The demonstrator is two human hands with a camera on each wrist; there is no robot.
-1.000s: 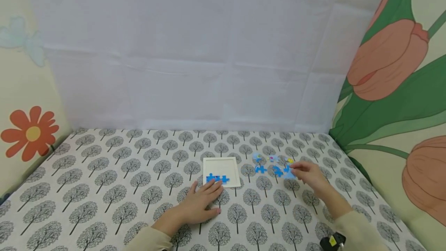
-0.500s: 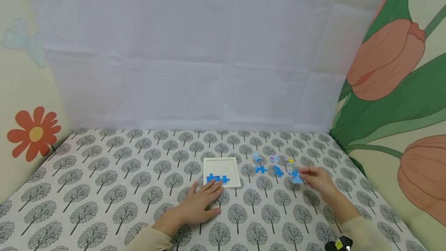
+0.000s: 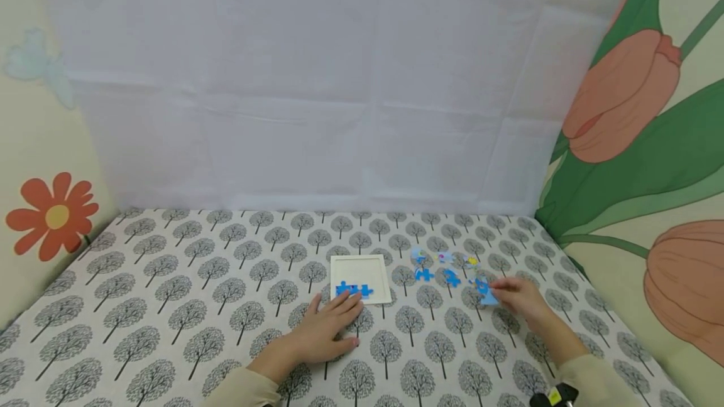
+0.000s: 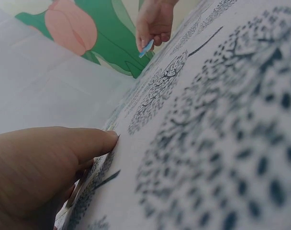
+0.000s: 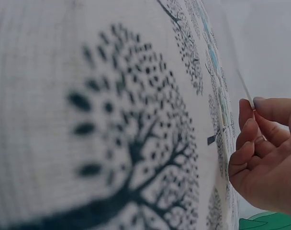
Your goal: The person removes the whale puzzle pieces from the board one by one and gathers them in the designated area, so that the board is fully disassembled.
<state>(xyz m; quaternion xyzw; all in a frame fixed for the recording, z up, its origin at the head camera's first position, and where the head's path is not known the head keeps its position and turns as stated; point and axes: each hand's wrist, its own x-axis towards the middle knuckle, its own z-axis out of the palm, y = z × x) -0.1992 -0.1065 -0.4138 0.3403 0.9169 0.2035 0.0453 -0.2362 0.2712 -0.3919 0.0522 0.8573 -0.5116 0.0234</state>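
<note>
My left hand [image 3: 325, 331] lies flat with spread fingers, its fingertips on the near edge of a white puzzle tray [image 3: 333, 272]. Joined blue jigsaw pieces [image 3: 364, 291] sit along the tray's near side, partly covered by those fingers. Off to the right, my right hand [image 3: 521, 298] pinches a light blue puzzle piece [image 3: 489, 298] between thumb and fingers. The left wrist view shows this puzzle piece [image 4: 146, 48] raised over the cloth. Seen edge-on in the right wrist view, the puzzle piece [image 5: 244, 88] is a thin strip above the fingertips.
Several loose blue pieces [image 3: 424, 275] lie right of the tray, one with a yellow shape [image 3: 472, 260] among them. A tree-patterned cloth [image 3: 243, 357] covers the table. White sheeting [image 3: 294, 99] hangs behind, with a flower-painted wall [image 3: 616, 206] at the right.
My right hand has moved right and slightly toward me with the light blue puzzle piece, away from the loose pieces. The left hand and the tray have stayed put.
</note>
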